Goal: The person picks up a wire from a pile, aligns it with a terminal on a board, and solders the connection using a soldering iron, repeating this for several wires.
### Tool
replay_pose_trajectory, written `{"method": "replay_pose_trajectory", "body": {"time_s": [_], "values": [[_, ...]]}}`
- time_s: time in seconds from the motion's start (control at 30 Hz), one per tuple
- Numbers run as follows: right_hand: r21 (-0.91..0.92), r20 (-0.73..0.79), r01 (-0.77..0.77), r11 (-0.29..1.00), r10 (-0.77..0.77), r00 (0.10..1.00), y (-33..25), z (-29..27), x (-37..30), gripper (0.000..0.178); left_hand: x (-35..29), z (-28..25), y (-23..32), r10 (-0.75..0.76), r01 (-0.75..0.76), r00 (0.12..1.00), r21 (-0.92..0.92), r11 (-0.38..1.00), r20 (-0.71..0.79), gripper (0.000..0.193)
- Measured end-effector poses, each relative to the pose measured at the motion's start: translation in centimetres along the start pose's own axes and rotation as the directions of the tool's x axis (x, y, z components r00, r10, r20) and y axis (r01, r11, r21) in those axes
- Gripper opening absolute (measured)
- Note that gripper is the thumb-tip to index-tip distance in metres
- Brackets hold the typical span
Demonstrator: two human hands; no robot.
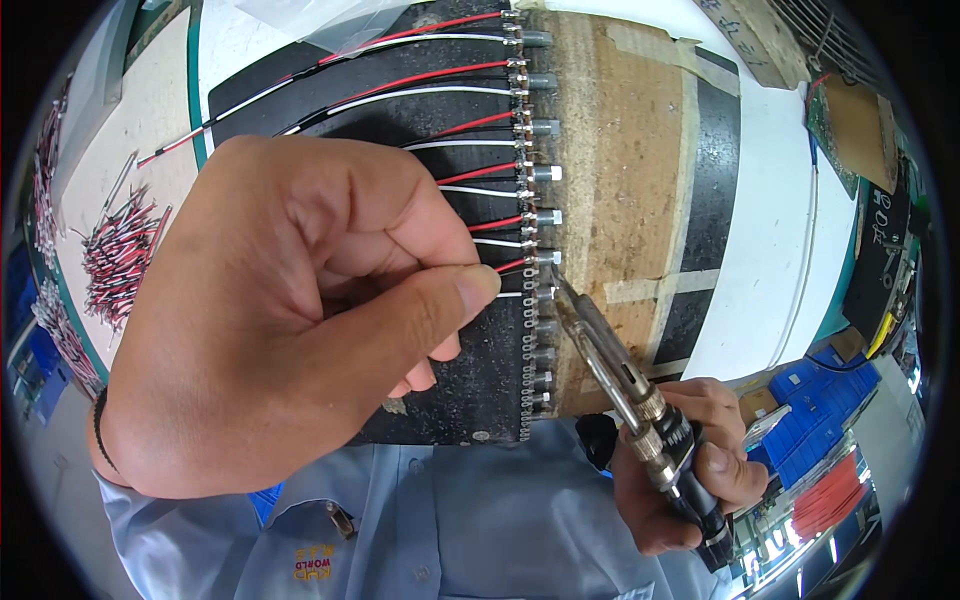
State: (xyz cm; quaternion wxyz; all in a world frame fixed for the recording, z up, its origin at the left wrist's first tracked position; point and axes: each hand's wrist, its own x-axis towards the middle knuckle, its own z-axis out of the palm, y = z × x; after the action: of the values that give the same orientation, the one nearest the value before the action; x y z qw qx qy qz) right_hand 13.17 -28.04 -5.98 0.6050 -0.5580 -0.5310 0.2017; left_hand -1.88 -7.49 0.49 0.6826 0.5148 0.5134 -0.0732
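My left hand (290, 300) is closed, thumb and forefinger pinching a wire whose red end (512, 265) reaches the metal tabs of a terminal row (526, 345). A short white wire end (510, 295) shows just below the fingertips; the rest of the lead is hidden by the hand. My right hand (715, 455) grips a soldering iron (640, 395) with a thin metal tube alongside it. Its tip is at the small grey-and-white component (549, 258) beside the red wire end. Above, several red, black and white wires (430, 90) run to similar components.
The row lies on a black board (440, 400) with a brown taped panel (620, 170) to its right. Bundles of red, black and white wires (122, 255) lie at the left. A wooden block (755, 40) stands at far right; blue bins (815, 410) sit lower right.
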Motion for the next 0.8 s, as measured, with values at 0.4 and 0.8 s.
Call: {"method": "replay_pose_trajectory", "body": {"time_s": [0.4,0.8], "values": [[-0.021,0.026,0.057,0.998,-0.057,0.998,0.3,0.3,0.2,0.053,-0.1,0.1,-0.5,0.002,-0.002,1.000,0.018,1.000,-0.023,0.010],[-0.047,0.023,0.033,0.998,-0.032,0.999,0.2,0.5,0.2,0.052,-0.4,0.7,-0.5,-0.015,0.019,0.994,0.037,0.999,-0.109,0.011]]}}
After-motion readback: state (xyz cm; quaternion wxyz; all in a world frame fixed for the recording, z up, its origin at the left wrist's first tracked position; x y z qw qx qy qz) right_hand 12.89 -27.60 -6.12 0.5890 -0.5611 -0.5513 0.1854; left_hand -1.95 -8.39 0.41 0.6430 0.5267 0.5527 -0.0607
